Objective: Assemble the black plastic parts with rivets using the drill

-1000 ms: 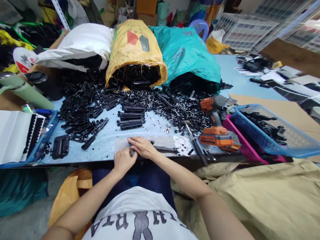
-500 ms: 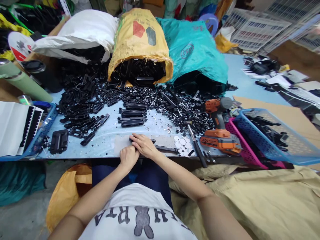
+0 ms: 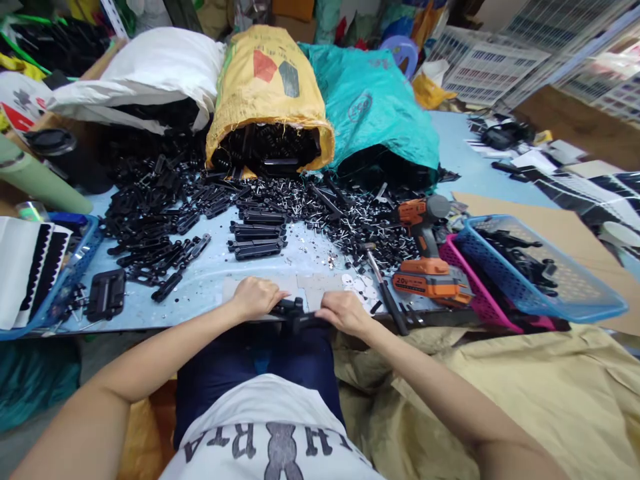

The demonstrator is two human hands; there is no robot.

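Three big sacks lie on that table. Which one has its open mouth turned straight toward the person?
The yellow sack in the middle: its dark opening full of black parts faces the person. The white sack lies left, the teal sack right.

orange drill (image 3: pixel 425 250) | blue basket (image 3: pixel 540 267) | yellow sack (image 3: pixel 267 87)

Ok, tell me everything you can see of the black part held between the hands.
The black part is a long, narrow piece, plastic by its look, lying crosswise at the near table edge. The left hand grips one end, the right hand the other; only its middle shows, with a raised block there. Finer detail cannot be made out.
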